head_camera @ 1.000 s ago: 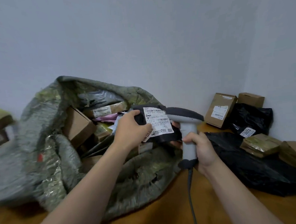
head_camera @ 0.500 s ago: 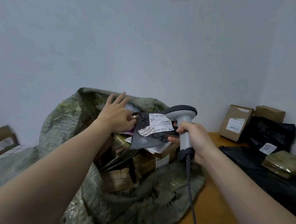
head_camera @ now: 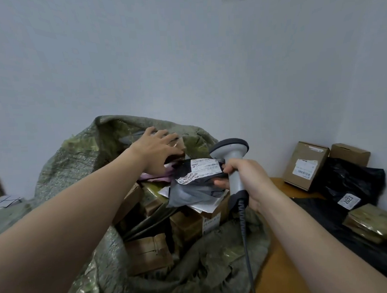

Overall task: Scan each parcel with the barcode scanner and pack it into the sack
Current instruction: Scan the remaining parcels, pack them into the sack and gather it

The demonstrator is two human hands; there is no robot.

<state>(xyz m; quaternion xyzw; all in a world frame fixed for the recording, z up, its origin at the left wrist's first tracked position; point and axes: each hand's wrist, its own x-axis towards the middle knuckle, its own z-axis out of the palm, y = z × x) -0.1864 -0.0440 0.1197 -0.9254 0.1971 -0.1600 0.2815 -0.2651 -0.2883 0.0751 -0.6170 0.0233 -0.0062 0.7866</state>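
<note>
The right grip is clamped on the handle of the scanner, whose head points left, level with the sack's mouth. Its coiled cable runs off the bottom edge. Fingertips of that grip poke out under the black parcel and touch its right edge; whether they carry it cannot be told. The parcel lies on top of the heap in the mouth of the sack, white label up. The label's barcode and small print are too blurred to read. A creased strip shows large digits, roughly "43 0 1809".

The left grip is apart, its fingers spread and laid on a brown parcel at the back of the sack; blur hides the fingertips. Lower in the sack, a box bears a label starting "010-010".

On the worktop to the right, by the wall, stand a carton with an unreadable label, a smaller carton and a black bag tagged "2023". A green-taped packet lies on black plastic that runs off the lower right edge.
</note>
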